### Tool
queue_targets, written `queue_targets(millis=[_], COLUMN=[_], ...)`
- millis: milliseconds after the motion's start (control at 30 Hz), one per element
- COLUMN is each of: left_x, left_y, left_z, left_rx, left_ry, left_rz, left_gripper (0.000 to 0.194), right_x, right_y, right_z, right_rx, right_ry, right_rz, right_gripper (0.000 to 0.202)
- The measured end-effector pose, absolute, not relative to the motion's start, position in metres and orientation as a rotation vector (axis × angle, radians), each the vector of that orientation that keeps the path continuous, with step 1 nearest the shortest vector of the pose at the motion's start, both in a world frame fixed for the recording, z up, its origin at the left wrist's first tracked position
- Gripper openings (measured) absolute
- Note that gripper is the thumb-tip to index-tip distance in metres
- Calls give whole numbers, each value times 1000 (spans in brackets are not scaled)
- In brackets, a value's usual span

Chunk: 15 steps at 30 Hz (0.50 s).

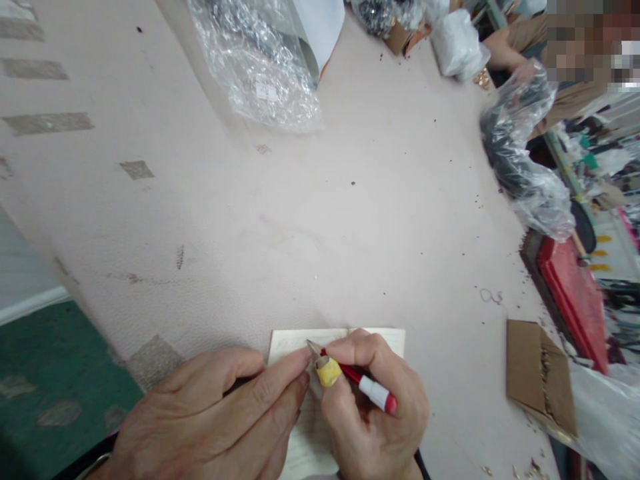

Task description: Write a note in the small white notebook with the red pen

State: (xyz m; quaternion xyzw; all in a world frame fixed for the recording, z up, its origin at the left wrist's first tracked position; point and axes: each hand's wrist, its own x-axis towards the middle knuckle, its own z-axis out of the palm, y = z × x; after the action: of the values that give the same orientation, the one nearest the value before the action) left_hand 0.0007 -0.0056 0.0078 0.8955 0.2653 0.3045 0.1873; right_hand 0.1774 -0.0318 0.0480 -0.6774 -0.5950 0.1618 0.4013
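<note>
An open notebook (313, 433) with pale, lined pages lies at the bottom middle of the table. My right hand (375, 407) is closed around a red and white pen (373, 393), its tip over the upper part of the page. Yellow tape is wrapped around the thumb of that hand. My left hand (225, 413) rests across the left page, with its fingers extended and its index fingertip close to the pen tip. Part of the writing is hidden under both hands.
Clear plastic bags (270, 87) lie at the table's top middle. At the right edge are a wrapped dark bundle (520, 153), a red case (573, 287) and a cardboard box (537, 373). Another person's arm (503, 50) shows at top right.
</note>
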Motion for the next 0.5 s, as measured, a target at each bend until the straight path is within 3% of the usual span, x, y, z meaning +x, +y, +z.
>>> queue_targets(millis=[500], left_x=[0], left_y=[-8], left_z=[4], left_rx=[2550], left_ry=[711], left_rz=[812], left_gripper=[30], right_x=[173], right_y=[-29], right_z=[51], right_rx=[-1785], right_ry=[-1485], right_rz=[323], right_gripper=[16])
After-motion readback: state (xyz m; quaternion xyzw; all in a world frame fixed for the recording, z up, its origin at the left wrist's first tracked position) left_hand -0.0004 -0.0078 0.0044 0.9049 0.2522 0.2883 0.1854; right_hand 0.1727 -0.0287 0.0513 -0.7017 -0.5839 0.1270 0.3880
